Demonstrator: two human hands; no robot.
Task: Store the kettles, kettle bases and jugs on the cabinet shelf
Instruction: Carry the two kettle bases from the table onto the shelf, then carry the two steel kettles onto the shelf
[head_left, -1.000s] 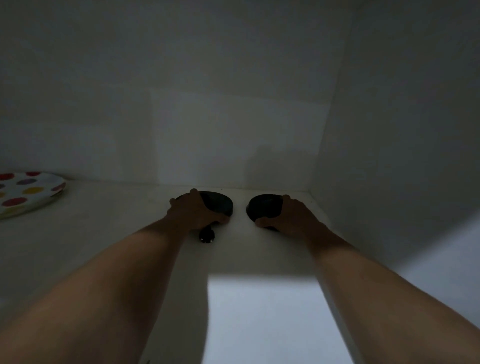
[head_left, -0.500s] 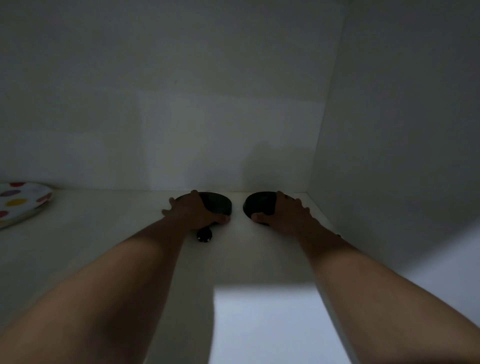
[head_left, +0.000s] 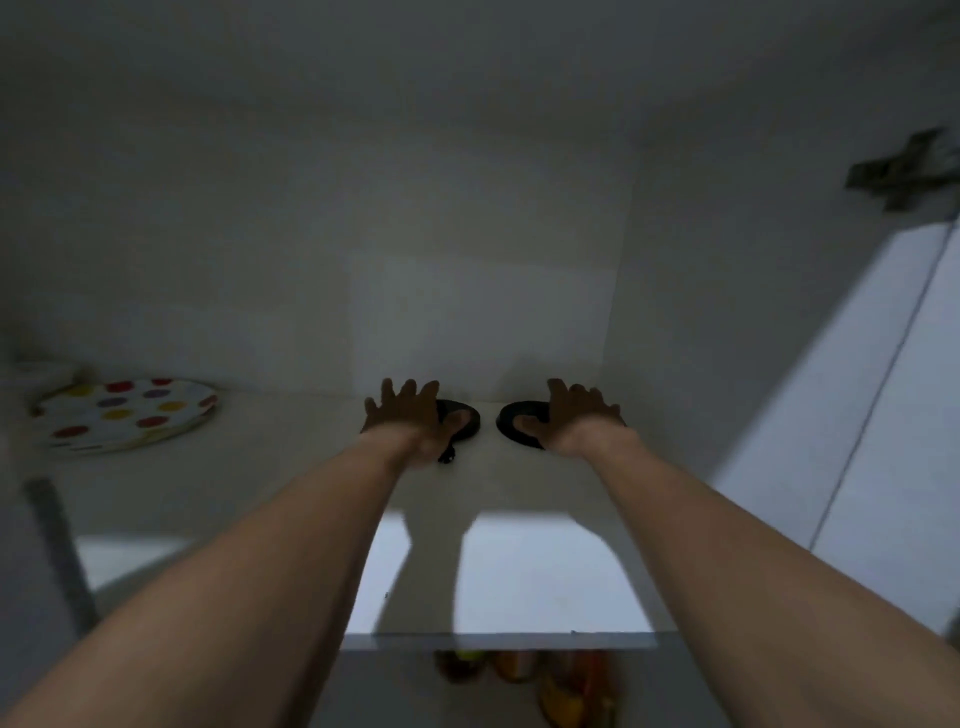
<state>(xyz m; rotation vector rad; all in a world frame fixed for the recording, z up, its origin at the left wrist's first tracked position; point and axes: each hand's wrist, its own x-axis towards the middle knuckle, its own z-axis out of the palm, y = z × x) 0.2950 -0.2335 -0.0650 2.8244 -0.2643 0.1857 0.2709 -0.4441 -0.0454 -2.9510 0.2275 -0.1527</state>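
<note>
Two black round kettle bases lie side by side deep on the white cabinet shelf (head_left: 509, 571), near its back right corner. The left kettle base (head_left: 464, 418) has a black plug or cord end (head_left: 447, 456) in front of it. My left hand (head_left: 408, 415) hovers over that base with fingers spread and straight. The right kettle base (head_left: 522, 421) lies flat by the right wall. My right hand (head_left: 576, 415) is lifted just above it, fingers also spread. Neither hand holds anything.
A stack of white plates with coloured dots (head_left: 127, 415) sits at the shelf's left. The cabinet's right side wall (head_left: 727, 312) stands close to the right base. A door hinge (head_left: 904, 171) shows at upper right. Blurred orange items (head_left: 524, 670) lie below the shelf edge.
Both hands have let go of the bases and lifted with fingers spread. The view has pulled back, showing the shelf's front edge and more of the plates.
</note>
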